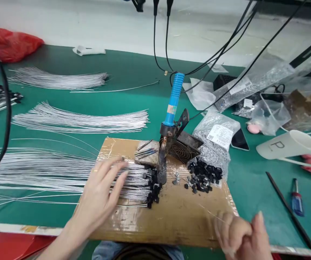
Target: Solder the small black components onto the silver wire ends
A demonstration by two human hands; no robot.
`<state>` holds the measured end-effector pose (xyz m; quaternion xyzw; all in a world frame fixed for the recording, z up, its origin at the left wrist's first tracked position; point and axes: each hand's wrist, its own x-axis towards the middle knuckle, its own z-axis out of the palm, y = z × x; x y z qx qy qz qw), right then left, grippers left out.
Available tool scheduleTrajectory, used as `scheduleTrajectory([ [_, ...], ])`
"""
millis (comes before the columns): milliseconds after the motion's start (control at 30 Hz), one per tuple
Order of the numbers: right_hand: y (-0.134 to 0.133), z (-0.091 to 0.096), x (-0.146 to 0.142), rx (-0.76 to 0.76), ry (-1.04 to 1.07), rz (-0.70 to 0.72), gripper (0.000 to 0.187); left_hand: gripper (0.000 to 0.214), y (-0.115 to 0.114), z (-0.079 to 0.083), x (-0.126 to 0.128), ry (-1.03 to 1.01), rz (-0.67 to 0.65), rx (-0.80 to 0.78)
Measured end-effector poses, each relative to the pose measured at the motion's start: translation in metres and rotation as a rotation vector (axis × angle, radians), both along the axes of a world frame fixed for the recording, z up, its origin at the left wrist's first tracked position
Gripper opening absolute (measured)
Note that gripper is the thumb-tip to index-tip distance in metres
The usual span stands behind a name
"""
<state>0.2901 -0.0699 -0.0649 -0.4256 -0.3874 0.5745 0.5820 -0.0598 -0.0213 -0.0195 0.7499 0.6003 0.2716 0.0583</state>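
Observation:
My left hand (101,193) lies over a bundle of thin silvery wires (63,168), fingers stretched out and resting on them. The wires end at the right in small black tips (153,187), lined up close together on a cardboard sheet (160,227). A blue-handled soldering iron (175,97) stands in a dark metal holder (184,144), its lower end beside those tips. My right hand (239,231) is above the cardboard's lower right corner, fingers curled and slightly blurred. A fine pale wire (209,211) runs from its fingers toward the left.
Small black pieces (205,171) are heaped by a plastic bag (215,133). Further wire bundles (85,119) lie at the back left. To the right are a white mug (288,144), a black rod (290,211) and a screwdriver (297,202). Black cables (225,47) hang overhead.

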Motion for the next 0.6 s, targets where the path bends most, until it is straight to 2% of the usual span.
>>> scheduleTrajectory([
  [33, 0.000, -0.003, -0.007, -0.012, 0.008, 0.010, 0.079, 0.039, 0.009, -0.010, -0.009, 0.162, 0.017, 0.053],
  [67, -0.001, -0.006, -0.014, -0.021, -0.006, 0.016, 0.077, 0.042, 0.016, -0.020, -0.015, 0.205, -0.014, 0.048],
  [133, -0.002, -0.014, -0.033, -0.030, -0.095, 0.029, 0.072, 0.043, 0.025, -0.038, -0.018, 0.263, -0.100, 0.030],
  [233, -0.004, -0.023, -0.064, -0.027, -0.278, -0.003, 0.064, 0.043, 0.021, -0.054, -0.010, 0.285, -0.167, 0.032],
  [300, -0.004, -0.024, -0.082, 0.002, -0.367, 0.006, 0.061, 0.043, 0.013, -0.058, -0.005, 0.298, -0.165, 0.044],
  [433, 0.000, -0.014, -0.104, -0.053, -0.476, -0.006, 0.057, 0.044, -0.002, -0.059, -0.002, 0.315, -0.146, 0.042],
  [600, 0.005, -0.008, -0.106, -0.073, -0.397, -0.064, 0.051, 0.047, -0.008, -0.058, 0.003, 0.333, -0.131, 0.023],
])
